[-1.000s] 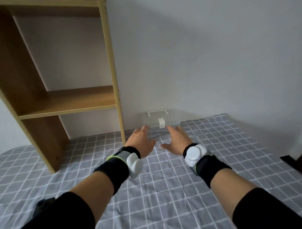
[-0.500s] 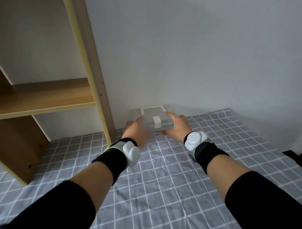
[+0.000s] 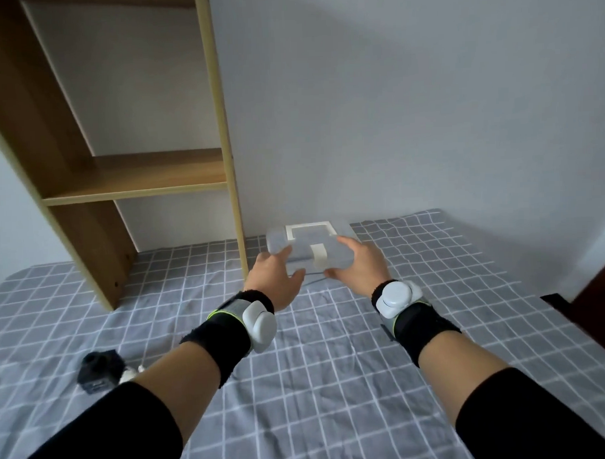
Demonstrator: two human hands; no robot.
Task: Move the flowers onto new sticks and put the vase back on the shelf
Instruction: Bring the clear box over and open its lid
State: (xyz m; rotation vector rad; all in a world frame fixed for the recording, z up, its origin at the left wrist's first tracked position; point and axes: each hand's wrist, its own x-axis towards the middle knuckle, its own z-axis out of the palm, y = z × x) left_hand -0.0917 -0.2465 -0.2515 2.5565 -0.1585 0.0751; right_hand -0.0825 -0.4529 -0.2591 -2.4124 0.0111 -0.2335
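Clear plastic box on bed, against wall right of shelf. Left hand, right hand clasp its near corners, fingers curled. Box ahead, both equally near. Flowers, vase not visible.

- Soft, dim, even daylight; no glare.
- The wooden shelf casts a faint, broad shadow on the wall.
- Wide-angle bending slants the shelf uprights.
- The plastic box looks slightly blurred.
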